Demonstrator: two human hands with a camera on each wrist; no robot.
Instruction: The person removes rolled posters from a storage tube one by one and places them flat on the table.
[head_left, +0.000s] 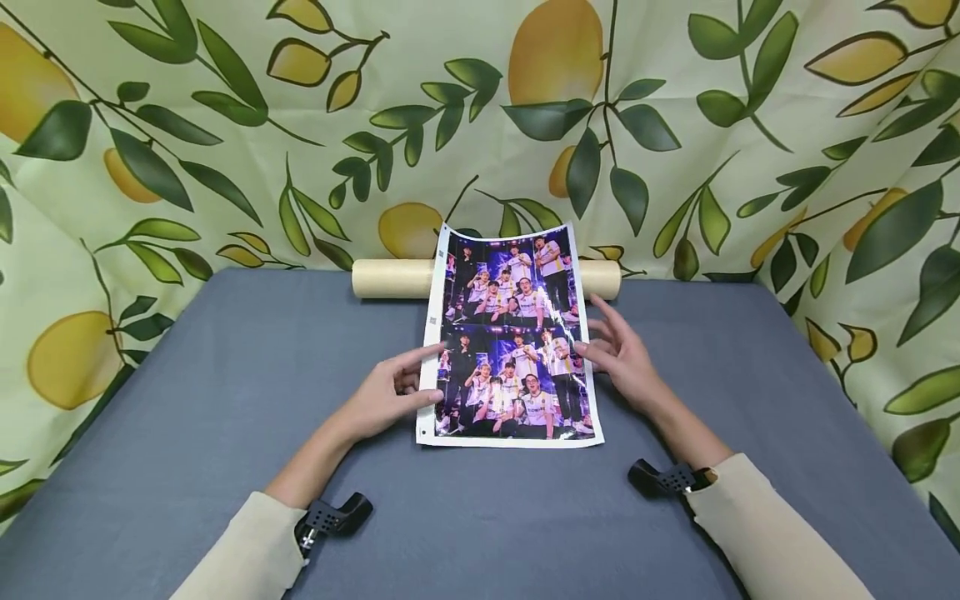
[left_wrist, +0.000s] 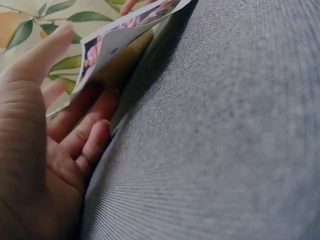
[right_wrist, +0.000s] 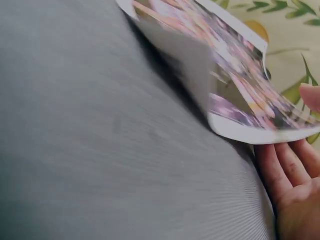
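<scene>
Grey cloth covers the one table, and a single pale green backdrop printed with yellow lemons and dark leaves hangs behind and to both sides of it. One glossy printed sheet with a white border lies at the middle of the table, showing two copies of the same group photo stacked one above the other. Its far end curves up against one cream cardboard tube that lies crosswise at the back edge of the table, the tube's two ends showing on either side of the sheet.

Two hands frame the sheet. The left hand rests at the sheet's left edge with its fingers relaxed and nearly straight; in the left wrist view the fingers lie under the lifted edge of the sheet with the thumb above it, not clamped. The right hand is spread at the right edge, fingers straight and apart; the right wrist view shows its fingers just below the raised corner of the sheet. Two cream sleeves and two black wrist mounts show near the bottom.
</scene>
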